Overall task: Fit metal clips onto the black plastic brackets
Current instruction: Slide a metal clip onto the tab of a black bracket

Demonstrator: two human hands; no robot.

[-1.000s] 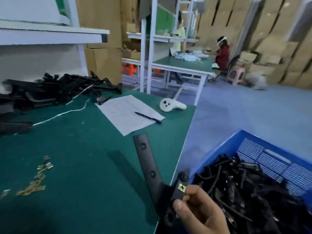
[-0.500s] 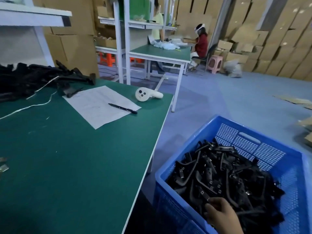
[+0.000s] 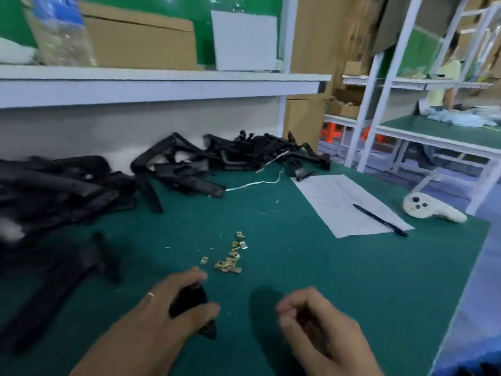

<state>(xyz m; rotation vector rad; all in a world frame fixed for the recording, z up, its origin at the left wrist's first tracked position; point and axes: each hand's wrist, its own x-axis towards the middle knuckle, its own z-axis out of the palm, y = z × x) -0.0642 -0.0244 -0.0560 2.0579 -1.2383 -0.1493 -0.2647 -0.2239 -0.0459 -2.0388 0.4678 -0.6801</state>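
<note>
Black plastic bracket (image 3: pixel 193 303) sits gripped in the left hand (image 3: pixel 165 308) over the green tabletop (image 3: pixel 311 280); the right hand (image 3: pixel 311 321) beside it is blurred, fingers curled, its hold unclear. Just beyond lie loose metal clips (image 3: pixel 230 257), then paper (image 3: pixel 344 202), a pen (image 3: pixel 379 219), and heaped brackets (image 3: pixel 217 158).

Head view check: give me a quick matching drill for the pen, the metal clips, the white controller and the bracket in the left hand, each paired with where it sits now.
Things:
1. pen
2. metal clips
3. white controller
4. black bracket

Places:
A. loose on the green mat, just beyond the hands
B. held in the left hand
C. lying across the paper sheet
D. near the table's right edge, past the paper

Pairs: 1-C, 2-A, 3-D, 4-B
</note>
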